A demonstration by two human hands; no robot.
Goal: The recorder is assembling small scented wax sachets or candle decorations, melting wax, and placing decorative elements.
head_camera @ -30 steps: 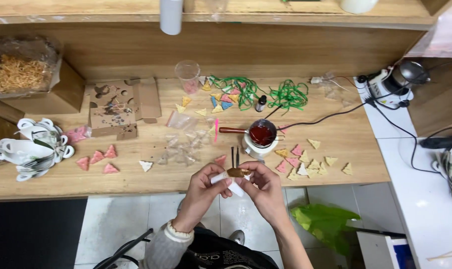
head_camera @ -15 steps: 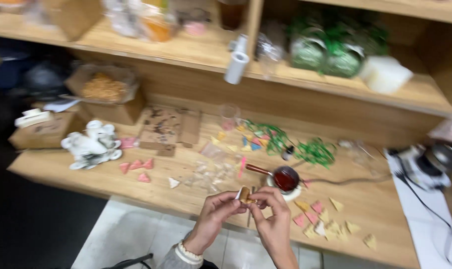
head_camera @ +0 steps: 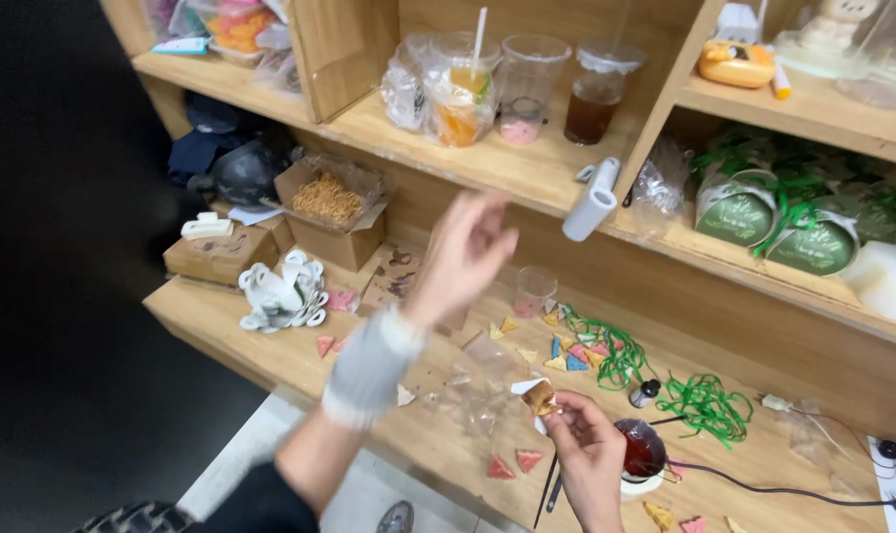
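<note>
One small brown piece point(head_camera: 540, 398) is pinched in the right hand point(head_camera: 586, 449); the left hand point(head_camera: 465, 252) is lifted with fingers apart, empty, and many triangles point(head_camera: 515, 464) lie loose on the bench point(head_camera: 270, 350).

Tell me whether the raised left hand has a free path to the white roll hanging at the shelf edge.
Probably yes. The left hand is raised, open and empty, just left of the white roll, with only air between them. The right hand is lower, holding a small brown piece.
</note>
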